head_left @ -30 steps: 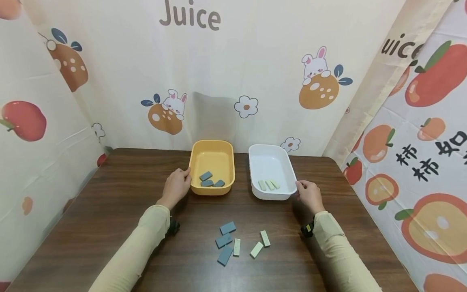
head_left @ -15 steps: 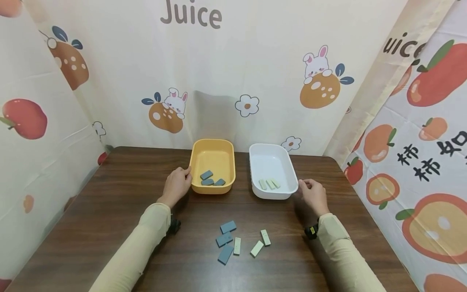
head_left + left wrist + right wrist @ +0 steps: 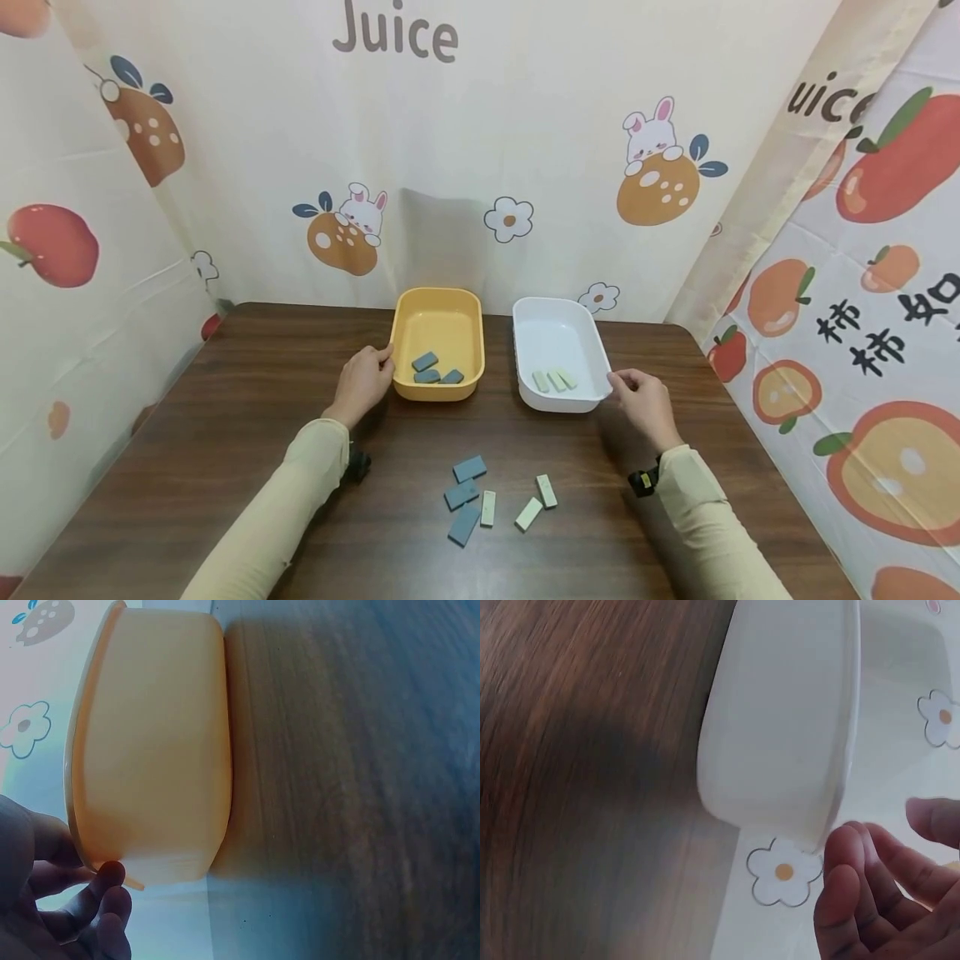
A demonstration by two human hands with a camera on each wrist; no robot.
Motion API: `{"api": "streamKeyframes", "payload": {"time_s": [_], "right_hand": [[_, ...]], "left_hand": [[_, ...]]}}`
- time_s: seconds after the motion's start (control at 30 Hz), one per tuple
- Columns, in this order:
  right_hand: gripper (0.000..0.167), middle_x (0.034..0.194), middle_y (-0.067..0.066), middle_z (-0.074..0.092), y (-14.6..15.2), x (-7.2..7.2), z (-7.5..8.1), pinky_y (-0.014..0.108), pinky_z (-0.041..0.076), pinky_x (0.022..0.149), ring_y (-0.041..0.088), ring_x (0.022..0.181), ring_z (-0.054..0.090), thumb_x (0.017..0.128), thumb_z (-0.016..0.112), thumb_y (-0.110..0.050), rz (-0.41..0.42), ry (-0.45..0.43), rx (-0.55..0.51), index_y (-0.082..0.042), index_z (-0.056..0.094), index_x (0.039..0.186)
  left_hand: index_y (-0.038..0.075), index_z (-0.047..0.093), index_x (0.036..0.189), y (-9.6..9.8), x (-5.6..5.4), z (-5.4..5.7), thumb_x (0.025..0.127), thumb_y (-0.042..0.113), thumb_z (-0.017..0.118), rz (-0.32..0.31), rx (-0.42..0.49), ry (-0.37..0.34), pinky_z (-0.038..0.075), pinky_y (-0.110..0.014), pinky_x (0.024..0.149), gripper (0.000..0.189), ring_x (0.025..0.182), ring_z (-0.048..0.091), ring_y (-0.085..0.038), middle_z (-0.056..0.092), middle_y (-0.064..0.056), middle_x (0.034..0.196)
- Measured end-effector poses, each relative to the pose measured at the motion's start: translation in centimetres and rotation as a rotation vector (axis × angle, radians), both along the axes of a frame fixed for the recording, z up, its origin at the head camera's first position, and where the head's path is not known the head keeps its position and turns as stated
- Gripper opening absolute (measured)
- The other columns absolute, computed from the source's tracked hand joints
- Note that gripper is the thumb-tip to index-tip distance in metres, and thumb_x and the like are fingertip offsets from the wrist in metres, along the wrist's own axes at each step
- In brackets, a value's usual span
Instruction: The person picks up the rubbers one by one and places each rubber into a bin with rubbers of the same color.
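Yellow bin (image 3: 438, 329) sits flat nr the back of the counter (image 3: 360, 517), w/ the white bin (image 3: 558, 333) to its R, a gap btwn them. 3 blue blks (image 3: 425, 361) lie in the yellow one, nr end; 3 green blks (image 3: 556, 381) in the white, also nr end. 3 more of each lie loose in front of both: the blue in a rough column, 1 green just beside the lowest blue, 2 green a bit to the R.

Hands: L hand (image 3: 363, 385) pinches the yellow rim at its nr L corner. R hand (image 3: 645, 404) is at the white bin's nr R corner, fingers bent, fingertips at the rim, thumb well apart from it, so no pinch; how firm the contact is, can't tell.

Step in hand is prob steadying or squaring up the bins, w/ sorting by colour approx half done. Next move prob calls for letting go of the rims cleanly, no tipping, then reaching back for loose blks.
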State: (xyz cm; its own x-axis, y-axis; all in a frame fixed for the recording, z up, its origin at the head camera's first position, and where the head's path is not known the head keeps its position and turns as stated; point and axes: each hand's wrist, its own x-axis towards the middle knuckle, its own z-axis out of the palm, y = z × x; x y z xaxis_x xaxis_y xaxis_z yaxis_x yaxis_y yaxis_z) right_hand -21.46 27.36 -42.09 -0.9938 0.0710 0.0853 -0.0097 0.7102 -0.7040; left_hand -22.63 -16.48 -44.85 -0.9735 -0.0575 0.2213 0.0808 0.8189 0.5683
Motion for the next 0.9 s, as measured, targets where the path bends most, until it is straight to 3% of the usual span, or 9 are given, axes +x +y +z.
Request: {"api": "streamKeyframes", "payload": {"time_s": [0.17,0.57,0.77,0.9], "right_hand": [[0.032,0.082,0.014,0.064,-0.8,0.3,0.4,0.024,0.046,0.056,0.017,0.067,0.059,0.099,0.056,-0.024,0.055,-0.005,0.024,0.003,0.067,0.112],[0.018,0.069,0.012,0.063,-3.2,1.8,0.2,0.023,0.042,0.054,0.01,0.059,0.051,0.093,0.064,-0.018,0.126,0.036,0.085,-0.002,0.07,0.099],[0.011,0.075,0.005,0.068,-4.5,2.6,-0.7,0.025,0.044,0.062,0.012,0.067,0.054,0.089,0.068,-0.017,0.197,0.069,0.141,-0.007,0.073,0.09],[0.007,0.082,0.002,0.071,-5.0,3.0,-1.5,0.029,0.046,0.068,0.012,0.074,0.057,0.087,0.07,-0.017,0.271,0.04,0.166,-0.01,0.073,0.087]], "left_hand": [[0.003,0.061,0.129,0.0,-0.1,0.0,0.095,0.014,0.054,0.011,0.022,-0.007,0.038,-0.03,0.058,0.037,0.063,0.046,-0.023,0.063,-0.017,0.092],[0.001,0.065,0.125,-0.1,-0.2,0.4,0.091,0.014,0.055,0.02,0.059,-0.011,0.04,-0.03,0.062,0.038,0.072,0.051,-0.023,0.061,-0.013,0.09],[-0.002,0.065,0.122,-0.1,-0.4,0.4,0.091,0.015,0.057,0.039,0.08,-0.017,0.043,-0.031,0.064,0.037,0.075,0.055,-0.024,0.061,-0.012,0.09],[-0.003,0.067,0.119,-0.1,-0.5,0.4,0.091,0.016,0.058,0.052,0.089,-0.031,0.044,-0.031,0.065,0.035,0.075,0.056,-0.024,0.063,-0.012,0.089]]}}
